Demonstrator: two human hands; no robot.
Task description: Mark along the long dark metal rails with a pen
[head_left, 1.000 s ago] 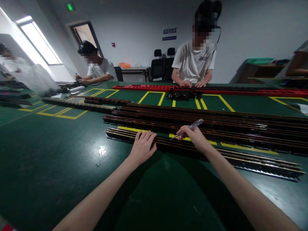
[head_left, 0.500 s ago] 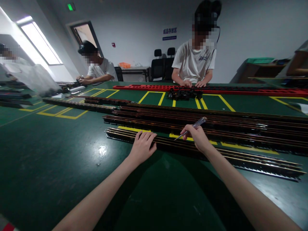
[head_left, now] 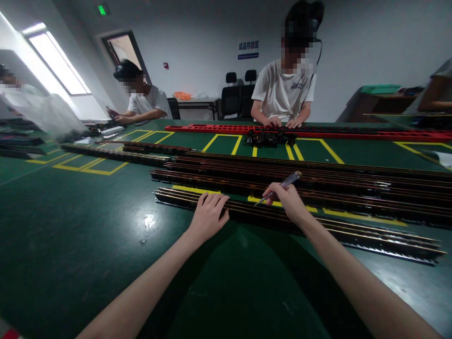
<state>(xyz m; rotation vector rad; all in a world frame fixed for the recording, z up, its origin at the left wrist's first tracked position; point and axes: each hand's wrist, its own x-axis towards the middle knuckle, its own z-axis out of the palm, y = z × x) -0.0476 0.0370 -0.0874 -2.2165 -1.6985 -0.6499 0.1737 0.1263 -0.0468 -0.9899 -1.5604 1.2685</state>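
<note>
A long black strip with brass-coloured rails (head_left: 353,234) lies along the near part of the green table (head_left: 70,235). My left hand (head_left: 209,215) rests flat on its left part, fingers stretched out over the rails. My right hand (head_left: 287,200) is closed on a thin screwdriver with a clear handle (head_left: 282,184), its metal tip pointing down-left just above the strip. Further strips of the same kind (head_left: 318,181) lie stacked right behind it.
Across the table a person in a white shirt (head_left: 284,92) has both hands on a long red rack (head_left: 353,133), with a pile of small black parts (head_left: 268,139) in front. Another person (head_left: 141,101) sits at the far left. Yellow lines (head_left: 226,143) mark the tabletop.
My right hand with the screwdriver shifted slightly right and up, then back a little; the tip stays over the strip. My left hand has stayed in place.
</note>
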